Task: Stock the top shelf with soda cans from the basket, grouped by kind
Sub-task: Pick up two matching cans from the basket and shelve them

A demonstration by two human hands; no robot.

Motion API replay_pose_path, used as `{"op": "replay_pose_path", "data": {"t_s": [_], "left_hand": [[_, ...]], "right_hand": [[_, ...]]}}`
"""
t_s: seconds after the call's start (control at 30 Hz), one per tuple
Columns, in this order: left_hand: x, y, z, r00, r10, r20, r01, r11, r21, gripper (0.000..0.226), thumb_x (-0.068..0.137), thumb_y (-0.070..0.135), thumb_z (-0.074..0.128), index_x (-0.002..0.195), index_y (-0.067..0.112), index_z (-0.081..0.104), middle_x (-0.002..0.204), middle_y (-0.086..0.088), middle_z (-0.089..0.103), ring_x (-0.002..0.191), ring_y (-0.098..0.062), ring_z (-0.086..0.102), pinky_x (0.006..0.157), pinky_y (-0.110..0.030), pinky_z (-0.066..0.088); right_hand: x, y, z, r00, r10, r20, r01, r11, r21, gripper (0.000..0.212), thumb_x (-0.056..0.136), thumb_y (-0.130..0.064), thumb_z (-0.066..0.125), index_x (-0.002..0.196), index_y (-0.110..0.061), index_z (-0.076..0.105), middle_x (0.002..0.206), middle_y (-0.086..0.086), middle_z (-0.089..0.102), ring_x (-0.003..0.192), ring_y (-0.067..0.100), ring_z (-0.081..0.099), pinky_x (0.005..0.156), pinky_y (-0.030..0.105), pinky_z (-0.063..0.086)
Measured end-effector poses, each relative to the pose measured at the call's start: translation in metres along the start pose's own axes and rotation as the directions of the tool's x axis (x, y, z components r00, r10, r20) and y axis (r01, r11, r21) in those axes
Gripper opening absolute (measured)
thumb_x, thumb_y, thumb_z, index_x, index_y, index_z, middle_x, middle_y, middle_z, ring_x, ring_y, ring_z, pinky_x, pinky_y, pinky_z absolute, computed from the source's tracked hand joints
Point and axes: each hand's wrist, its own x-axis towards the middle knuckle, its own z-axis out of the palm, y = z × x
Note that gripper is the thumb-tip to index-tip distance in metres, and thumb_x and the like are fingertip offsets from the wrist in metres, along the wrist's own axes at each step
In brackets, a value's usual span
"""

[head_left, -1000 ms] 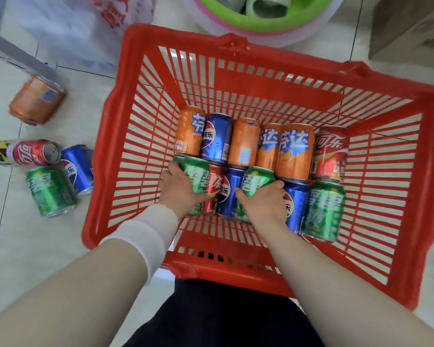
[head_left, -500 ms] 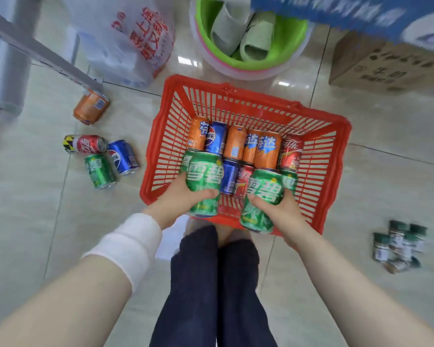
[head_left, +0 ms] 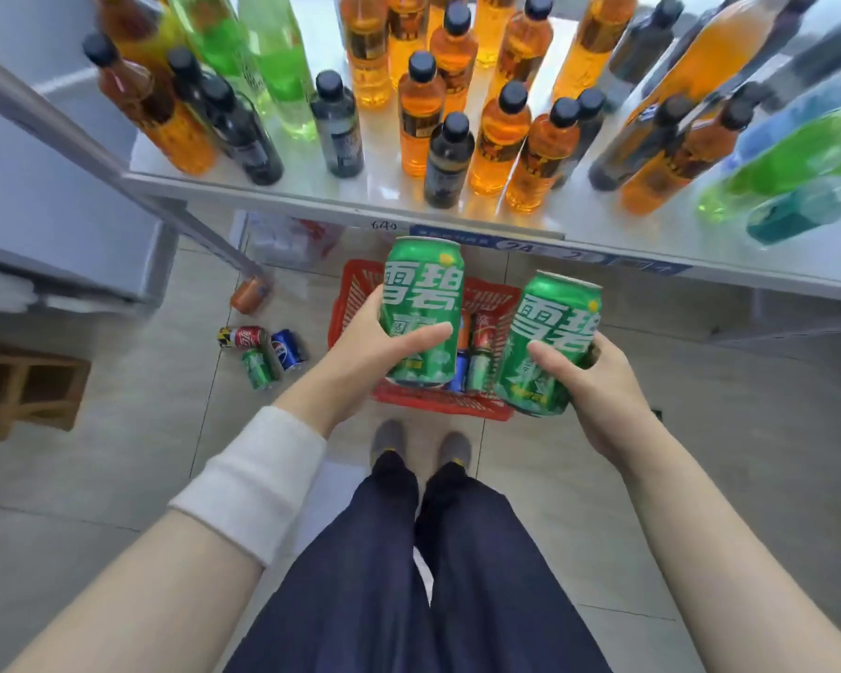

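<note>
The left hand (head_left: 355,354) has its grip tight round one green can (head_left: 421,303). The right hand (head_left: 603,381) has its grip tight round a second green can (head_left: 549,342). Both cans are above the red basket (head_left: 440,406).

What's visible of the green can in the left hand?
The green can looks like painted metal: big white Chinese characters, small yellow mark near the top, pale rims. It is roughly upright, label toward the camera, held in the air over the red basket, just under the shelf in the picture. Only the left hand touches it: thumb across the lower label, fingers behind it. It is clear of the second can in the right hand. Its lid is out of view.
</note>
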Motion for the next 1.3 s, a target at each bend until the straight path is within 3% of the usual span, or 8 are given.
{"op": "replay_pose_path", "data": {"t_s": [0.3,0.43,0.53,0.67,0.77,0.87,1.0,1.3], "left_hand": [[-0.065,0.123,0.050,0.953,0.278,-0.120,-0.245,0.941,0.232,0.058,0.067,0.031,0.079,0.112,0.038,0.043,0.108,0.017,0.060,0.102,-0.004,0.059,0.097,-0.035,0.046],[-0.084,0.179,0.065,0.882,0.453,-0.131,-0.408,0.873,0.269,0.063,0.056,0.039,0.084,0.105,0.042,0.045,0.104,0.019,0.063,0.095,0.004,0.062,0.081,-0.019,0.050],[-0.090,0.224,0.068,0.822,0.557,-0.117,-0.512,0.813,0.276,0.055,0.057,0.033,0.080,0.101,0.037,0.048,0.090,0.025,0.068,0.086,0.008,0.064,0.069,-0.010,0.050],[-0.087,0.282,0.064,0.738,0.670,-0.088,-0.627,0.728,0.278,0.064,0.048,0.042,0.074,0.106,0.030,0.049,0.092,0.016,0.070,0.090,-0.002,0.066,0.071,-0.017,0.052],[-0.076,0.321,0.055,0.684,0.727,-0.065,-0.684,0.670,0.290,0.061,0.053,0.034,0.078,0.106,0.026,0.049,0.094,0.012,0.069,0.087,-0.002,0.067,0.069,-0.016,0.052],[-0.062,0.356,0.045,0.653,0.756,-0.039,-0.714,0.632,0.302,0.056,0.060,0.019,0.081,0.105,0.024,0.048,0.095,0.007,0.066,0.082,0.000,0.066,0.067,-0.016,0.052],[-0.038,0.394,0.033,0.657,0.753,-0.044,-0.699,0.630,0.337,0.061,0.063,0.020,0.080,0.114,0.014,0.048,0.100,0.004,0.066,0.088,-0.004,0.067,0.071,-0.020,0.054],[0.048,0.460,0.006,0.698,0.706,-0.121,-0.575,0.652,0.494,0.067,0.064,0.017,0.080,0.120,0.016,0.045,0.115,-0.003,0.060,0.111,-0.016,0.056,0.094,-0.038,0.047]], "right_hand": [[-0.065,-0.127,-0.042,0.933,-0.341,0.112,0.348,0.936,-0.050,0.031,0.072,-0.020,0.071,0.100,-0.021,0.058,0.091,-0.014,0.066,0.074,-0.010,0.065,0.058,0.006,0.047],[-0.081,-0.182,-0.065,0.865,-0.486,0.125,0.497,0.864,-0.082,0.042,0.065,-0.034,0.079,0.099,-0.025,0.057,0.087,-0.017,0.067,0.074,-0.011,0.064,0.058,0.005,0.046],[-0.089,-0.224,-0.072,0.819,-0.559,0.128,0.573,0.810,-0.123,0.040,0.060,-0.037,0.070,0.097,-0.026,0.058,0.081,-0.016,0.070,0.074,-0.010,0.064,0.058,0.004,0.045],[-0.092,-0.279,-0.073,0.736,-0.661,0.146,0.676,0.731,-0.093,0.043,0.056,-0.033,0.075,0.095,-0.023,0.058,0.079,-0.022,0.071,0.074,-0.005,0.067,0.058,0.007,0.047],[-0.089,-0.315,-0.068,0.685,-0.713,0.149,0.728,0.679,-0.097,0.050,0.054,-0.034,0.083,0.095,-0.022,0.059,0.077,-0.022,0.071,0.072,-0.006,0.066,0.056,0.006,0.046],[-0.078,-0.348,-0.062,0.661,-0.736,0.145,0.751,0.651,-0.116,0.056,0.051,-0.043,0.083,0.098,-0.024,0.060,0.087,-0.012,0.073,0.082,0.002,0.068,0.063,0.014,0.052],[-0.052,-0.390,-0.055,0.636,-0.760,0.131,0.772,0.626,-0.115,0.062,0.050,-0.047,0.071,0.104,-0.019,0.059,0.094,-0.008,0.069,0.090,0.007,0.065,0.066,0.017,0.053],[0.052,-0.477,-0.049,0.630,-0.753,0.190,0.776,0.598,-0.200,0.059,0.062,-0.025,0.083,0.111,-0.008,0.056,0.101,0.000,0.066,0.093,0.010,0.063,0.069,0.020,0.051]]}}
